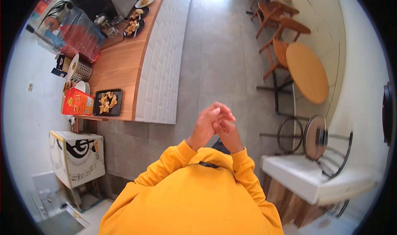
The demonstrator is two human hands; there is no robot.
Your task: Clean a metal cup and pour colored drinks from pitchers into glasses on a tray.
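In front of my yellow top, my two hands meet and touch, with no object visible between them. Fingers of my left hand (202, 129) stretch out and lean over toward the right. Against its palm rests my right hand (230, 136), thumb out and its other fingers partly overlapped by the left. To the left on the wooden counter (113, 69) lies a black rectangular tray (120, 102) holding pieces of browned food (108, 102). Beside that tray is a red and orange food pouch (77, 101).
Stacked white plates (84, 87), a perforated metal holder (84, 72) and dark plates of food (133, 27) stand on the counter. A white cabinet (84, 158) is at lower left. Round wooden tables (307, 73), chairs (281, 53) and a white ledge (289, 173) line the right.
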